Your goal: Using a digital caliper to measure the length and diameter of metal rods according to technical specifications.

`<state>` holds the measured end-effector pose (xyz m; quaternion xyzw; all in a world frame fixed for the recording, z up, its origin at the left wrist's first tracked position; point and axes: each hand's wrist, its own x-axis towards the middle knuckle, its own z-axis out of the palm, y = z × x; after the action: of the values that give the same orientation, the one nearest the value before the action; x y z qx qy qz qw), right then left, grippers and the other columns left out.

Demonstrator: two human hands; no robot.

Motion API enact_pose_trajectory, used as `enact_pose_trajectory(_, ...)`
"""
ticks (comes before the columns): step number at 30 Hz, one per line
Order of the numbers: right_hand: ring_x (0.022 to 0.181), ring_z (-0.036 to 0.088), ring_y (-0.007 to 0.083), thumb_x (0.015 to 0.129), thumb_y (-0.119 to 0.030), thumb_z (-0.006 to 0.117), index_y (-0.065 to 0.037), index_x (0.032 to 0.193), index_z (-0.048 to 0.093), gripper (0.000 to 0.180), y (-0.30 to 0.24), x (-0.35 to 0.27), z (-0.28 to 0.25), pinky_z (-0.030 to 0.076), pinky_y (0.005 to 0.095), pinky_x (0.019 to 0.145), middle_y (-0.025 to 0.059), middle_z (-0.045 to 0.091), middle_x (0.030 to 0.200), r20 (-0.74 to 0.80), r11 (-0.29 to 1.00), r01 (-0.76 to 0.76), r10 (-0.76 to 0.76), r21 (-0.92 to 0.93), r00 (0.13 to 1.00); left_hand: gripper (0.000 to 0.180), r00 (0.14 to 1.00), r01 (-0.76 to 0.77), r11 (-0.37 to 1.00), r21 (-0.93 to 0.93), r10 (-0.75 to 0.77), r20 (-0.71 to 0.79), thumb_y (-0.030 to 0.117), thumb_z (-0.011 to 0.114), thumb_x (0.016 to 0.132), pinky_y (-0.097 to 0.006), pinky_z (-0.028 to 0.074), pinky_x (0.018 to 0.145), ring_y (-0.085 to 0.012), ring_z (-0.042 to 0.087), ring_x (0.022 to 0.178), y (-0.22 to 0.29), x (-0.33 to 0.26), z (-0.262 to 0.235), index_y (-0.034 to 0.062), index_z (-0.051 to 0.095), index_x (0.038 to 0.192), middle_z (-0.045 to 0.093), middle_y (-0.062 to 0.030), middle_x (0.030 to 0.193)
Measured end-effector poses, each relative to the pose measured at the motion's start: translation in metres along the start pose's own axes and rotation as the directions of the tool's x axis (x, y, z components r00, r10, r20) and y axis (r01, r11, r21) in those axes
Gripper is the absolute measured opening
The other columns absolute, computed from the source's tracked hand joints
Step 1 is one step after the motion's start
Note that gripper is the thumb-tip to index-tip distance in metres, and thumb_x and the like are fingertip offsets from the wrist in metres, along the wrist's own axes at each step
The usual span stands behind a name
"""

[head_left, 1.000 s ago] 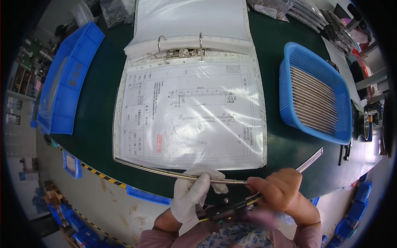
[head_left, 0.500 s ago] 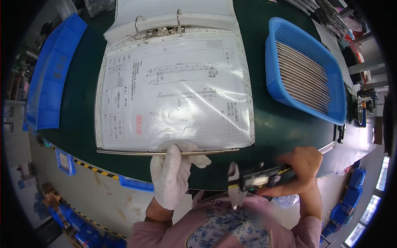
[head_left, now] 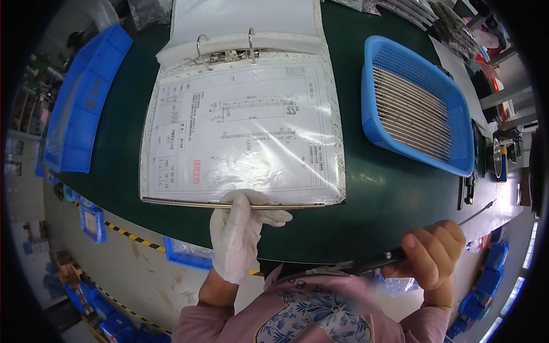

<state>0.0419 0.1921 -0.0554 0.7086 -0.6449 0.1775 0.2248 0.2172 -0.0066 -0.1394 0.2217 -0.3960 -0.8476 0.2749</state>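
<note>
A white glove covers my left hand (head_left: pixel 235 237). Its thumb and fingers pinch a long, thin metal rod (head_left: pixel 177 202) near the middle. The rod lies level along the near edge of an open ring binder (head_left: pixel 337 114), whose top page is a technical drawing (head_left: pixel 257 154) in a clear sleeve. My bare right hand (head_left: pixel 436 254) is wrapped round a caliper (head_left: pixel 372 262), off to the right and nearer my body. The caliper is turned edge-on, so its display is out of sight; its jaws point left and its thin beam sticks out behind the hand.
On the right of the green table (head_left: pixel 377 211) stands a blue perforated basket (head_left: pixel 369 123) holding several metal rods (head_left: pixel 412 114). A blue divided bin (head_left: pixel 77 123) is at the left. Clear plastic bags (head_left: pixel 150 12) lie at the far left, and more blue bins (head_left: pixel 189 252) are below the table edge.
My right hand has moved a little right and down and turned the caliper from display-up to edge-on. The left hand keeps its hold on the rod. The view has shifted slightly.
</note>
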Motion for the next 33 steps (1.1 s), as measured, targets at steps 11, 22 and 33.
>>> enact_pose_trajectory(11,0.042,0.044,0.0163,0.054,-0.051,0.078,-0.003,0.079,0.060,0.057,0.002,-0.015,0.007,0.031,0.0278,0.040,0.0011,0.044,0.052,0.150,0.905,-0.425,0.418,0.010,0.896,0.021,0.996,0.025,0.999,-0.026,-0.028,-0.082,0.011,0.039,0.094,-0.038,0.053,0.075,-0.0276,0.064,0.078,0.002,-0.005,0.006,-0.0070,0.049,0.096,0.061,-0.0186,0.084)
enact_pose_trajectory(22,0.040,0.039,0.0193,0.065,-0.042,0.071,-0.005,0.070,0.056,0.040,0.004,-0.024,0.011,0.028,0.0304,0.040,0.0029,0.041,0.051,0.175,0.902,-0.426,0.410,0.069,0.895,0.019,0.992,-0.044,0.999,0.032,0.048,-0.120,0.019,0.041,0.095,-0.037,0.052,0.072,-0.0184,0.056,0.079,0.001,-0.005,0.008,0.0016,0.049,0.094,0.051,-0.0080,0.091)
enact_pose_trajectory(33,0.038,0.033,0.0184,0.054,-0.062,0.072,-0.007,0.053,0.037,0.066,0.016,-0.038,0.010,0.023,0.0296,0.040,0.0028,0.032,0.048,0.071,0.874,-0.481,0.485,-0.067,0.872,0.020,0.989,-0.047,0.999,0.019,0.049,-0.140,0.019,0.042,0.095,-0.037,0.051,0.070,-0.0187,0.056,0.077,0.000,-0.006,0.007,0.0009,0.049,0.092,0.052,-0.0087,0.087)
